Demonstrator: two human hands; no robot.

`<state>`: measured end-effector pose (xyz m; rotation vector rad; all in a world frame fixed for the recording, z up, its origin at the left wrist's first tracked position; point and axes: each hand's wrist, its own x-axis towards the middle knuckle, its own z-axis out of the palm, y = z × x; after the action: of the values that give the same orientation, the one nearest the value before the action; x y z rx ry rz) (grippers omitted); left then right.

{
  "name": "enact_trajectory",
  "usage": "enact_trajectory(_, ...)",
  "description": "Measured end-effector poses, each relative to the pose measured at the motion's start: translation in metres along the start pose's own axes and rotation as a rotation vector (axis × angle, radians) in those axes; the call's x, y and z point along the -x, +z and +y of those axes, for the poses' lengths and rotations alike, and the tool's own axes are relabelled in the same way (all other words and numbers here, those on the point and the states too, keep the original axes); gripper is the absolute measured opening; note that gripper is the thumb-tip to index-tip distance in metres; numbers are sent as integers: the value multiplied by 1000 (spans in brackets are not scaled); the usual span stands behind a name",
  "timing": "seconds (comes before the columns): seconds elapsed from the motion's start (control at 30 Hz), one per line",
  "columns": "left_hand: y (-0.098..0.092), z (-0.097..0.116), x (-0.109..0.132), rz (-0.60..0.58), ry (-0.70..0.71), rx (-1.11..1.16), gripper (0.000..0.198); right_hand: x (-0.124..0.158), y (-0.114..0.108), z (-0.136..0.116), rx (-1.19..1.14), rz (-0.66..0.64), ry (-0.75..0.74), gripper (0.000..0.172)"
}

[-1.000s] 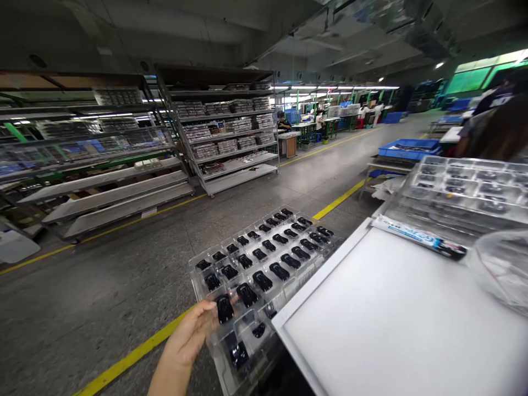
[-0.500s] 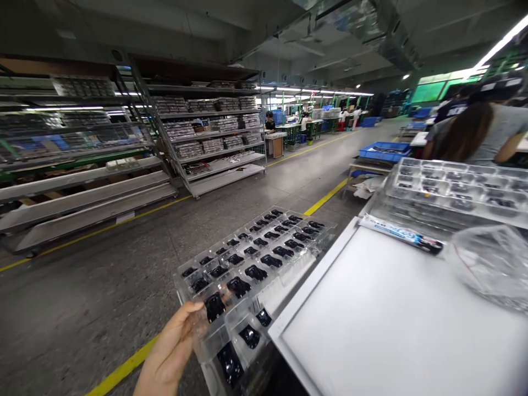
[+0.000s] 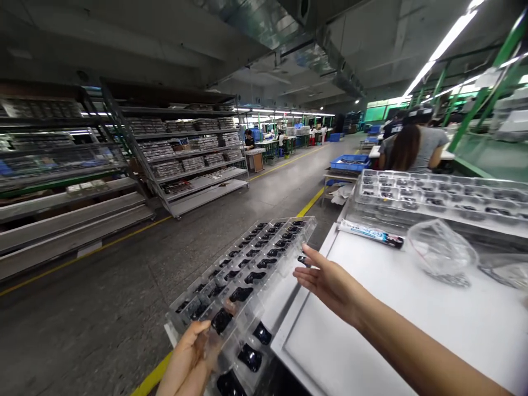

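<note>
My left hand grips the near corner of a clear plastic blister tray whose pockets hold several small black parts. The tray hangs in the air to the left of a white table, above a stack of similar trays. My right hand reaches across the table's left edge with its fingers stretched out toward the far right side of the tray, close to it and holding nothing.
On the table lie a toothpaste-like tube, a crumpled clear bag and stacked clear trays. A person sits beyond them. Metal racks line the far side of the yellow-lined aisle.
My right hand has come into view and reached toward the tray. The tray has been lifted and tilted a little, and my view has swung to the right.
</note>
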<state>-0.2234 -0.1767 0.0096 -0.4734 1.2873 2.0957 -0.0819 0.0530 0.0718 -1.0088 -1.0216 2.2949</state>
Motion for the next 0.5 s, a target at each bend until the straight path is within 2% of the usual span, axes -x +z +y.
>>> enact_trajectory(0.1, 3, -7, 2, -27, -25, 10, 34, -43, 16, 0, -64, 121, 34, 38)
enact_trajectory(0.2, 2, -10, 4, -49, -31, 31, 35, -71, 20, 1, -90, 148, 98, 40)
enact_trajectory(0.37, -5, -9, 0, -86, -64, 34, 47, -97, 26, 8, -102, 130, 190, 27)
enact_trajectory(0.5, -15, -7, -5, -132, -65, 55, 59, -104, 36, 9, -118, 98, 241, 18)
